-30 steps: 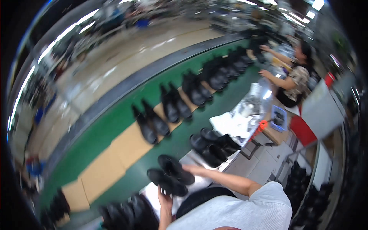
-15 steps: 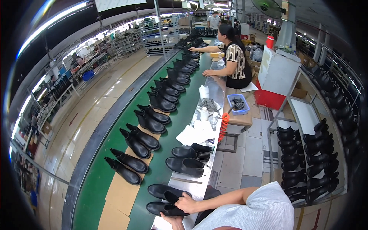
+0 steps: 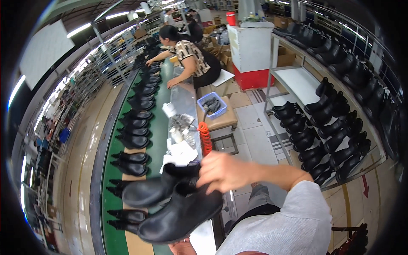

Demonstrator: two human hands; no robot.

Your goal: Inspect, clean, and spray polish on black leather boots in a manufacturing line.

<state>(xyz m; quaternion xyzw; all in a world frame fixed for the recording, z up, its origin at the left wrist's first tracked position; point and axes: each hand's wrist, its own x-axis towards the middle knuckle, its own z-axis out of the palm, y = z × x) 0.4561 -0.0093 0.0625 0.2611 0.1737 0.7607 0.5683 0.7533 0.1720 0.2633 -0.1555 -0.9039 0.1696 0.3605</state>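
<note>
A pair of black ankle boots is raised off the work surface in front of me, toes to the left. My right hand (image 3: 227,170) closes its fingers around the tops of the shafts. The far boot (image 3: 146,192) and the near boot (image 3: 180,216) hang side by side, slightly tilted. Beneath the near boot, at the bottom edge, a small part of my left hand (image 3: 182,246) shows; its fingers are mostly hidden. Behind the raised pair, a green conveyor belt (image 3: 158,163) carries a long row of black boots (image 3: 134,139) on brown cardboard.
White cloths (image 3: 182,153) and bottles lie along the metal ledge. An orange coiled hose (image 3: 205,138) hangs beside a stool with a blue basket (image 3: 224,109). Farther along sits a co-worker (image 3: 197,63), arms over the belt. A rack (image 3: 293,83) of black boots stands right.
My right hand has lifted the pair of boots up from the ledge, nearer to me. The view has turned to the right. My left hand is now mostly hidden under the near boot.
</note>
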